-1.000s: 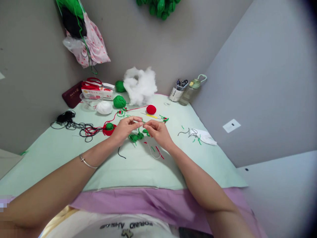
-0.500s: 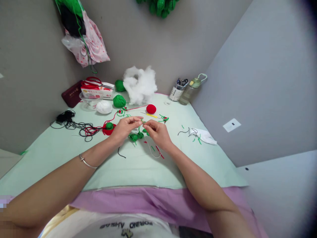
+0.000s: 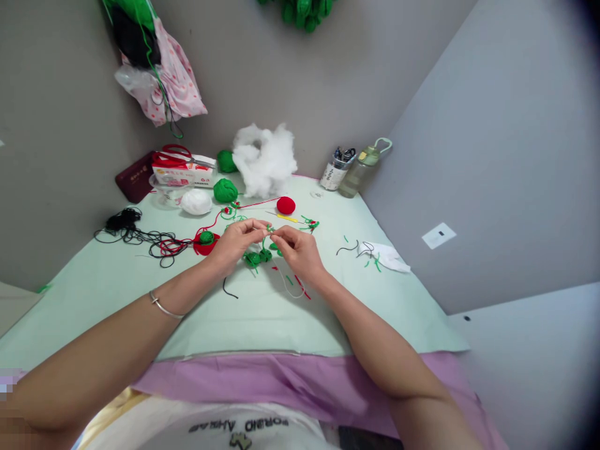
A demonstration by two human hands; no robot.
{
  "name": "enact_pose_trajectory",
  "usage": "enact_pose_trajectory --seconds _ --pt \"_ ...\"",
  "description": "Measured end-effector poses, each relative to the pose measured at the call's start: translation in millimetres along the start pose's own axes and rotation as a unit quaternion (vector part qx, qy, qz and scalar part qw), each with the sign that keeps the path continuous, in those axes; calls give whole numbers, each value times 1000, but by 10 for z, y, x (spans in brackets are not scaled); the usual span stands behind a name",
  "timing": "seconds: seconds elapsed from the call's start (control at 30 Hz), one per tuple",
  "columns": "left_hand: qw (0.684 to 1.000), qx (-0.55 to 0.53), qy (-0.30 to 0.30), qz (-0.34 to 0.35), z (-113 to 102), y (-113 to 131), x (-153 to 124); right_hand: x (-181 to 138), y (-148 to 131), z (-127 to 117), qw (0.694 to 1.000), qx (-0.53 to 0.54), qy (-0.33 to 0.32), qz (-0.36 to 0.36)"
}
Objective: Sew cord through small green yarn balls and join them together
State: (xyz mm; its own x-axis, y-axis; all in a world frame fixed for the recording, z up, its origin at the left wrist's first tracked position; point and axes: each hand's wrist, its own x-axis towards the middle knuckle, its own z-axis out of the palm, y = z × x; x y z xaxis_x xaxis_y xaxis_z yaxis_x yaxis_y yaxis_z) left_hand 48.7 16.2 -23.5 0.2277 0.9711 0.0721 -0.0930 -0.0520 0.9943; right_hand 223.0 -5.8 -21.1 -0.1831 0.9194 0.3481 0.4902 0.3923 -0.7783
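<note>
Over the middle of the table my left hand (image 3: 240, 244) and my right hand (image 3: 299, 251) meet fingertip to fingertip. Both pinch a small piece of green yarn (image 3: 269, 229), mostly covered by the fingers. A white thread (image 3: 284, 281) hangs from beside my right hand and loops on the table. Just below the hands lie small green crocheted pieces (image 3: 254, 259). To the left of my left hand a green ball (image 3: 206, 237) sits on a round red piece (image 3: 200, 249). A yellow-handled crochet hook (image 3: 287, 218) lies behind my right hand.
Black yarn (image 3: 122, 220) tangles at the left. White stuffing (image 3: 265, 161), a green yarn ball (image 3: 225, 190), a white yarn ball (image 3: 196, 202) and a red ball (image 3: 285, 205) stand toward the back. Red scissors (image 3: 175, 155) rest on a box. A bottle (image 3: 359, 178) stands back right, scraps by a white cloth (image 3: 387, 257).
The fingertips have shifted very slightly, and a little more of the green yarn shows between them. The rest of the table looks the same.
</note>
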Motion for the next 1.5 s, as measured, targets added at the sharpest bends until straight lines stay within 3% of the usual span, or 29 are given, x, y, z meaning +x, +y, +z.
enact_pose_trajectory --seconds 0.2,0.53,0.8,1.27,1.4,1.5 --pt "999 -18 24 17 1 36 -14 37 48 -40 999 13 27 29" --pt "982 -184 -29 -18 -33 61 -9 51 28 -39 995 95 -3 43" --pt "975 -208 -70 -19 -12 141 -26 60 -46 -137 990 127 57 35" --pt "960 -275 -46 7 3 150 -23 104 -12 -176 987 122 81 64" --pt "957 -272 -90 -39 -39 200 -47 114 14 -185 987 121 87 60" --pt "950 -230 -186 -96 -69 258 -79 134 33 -218 986 119 102 63"
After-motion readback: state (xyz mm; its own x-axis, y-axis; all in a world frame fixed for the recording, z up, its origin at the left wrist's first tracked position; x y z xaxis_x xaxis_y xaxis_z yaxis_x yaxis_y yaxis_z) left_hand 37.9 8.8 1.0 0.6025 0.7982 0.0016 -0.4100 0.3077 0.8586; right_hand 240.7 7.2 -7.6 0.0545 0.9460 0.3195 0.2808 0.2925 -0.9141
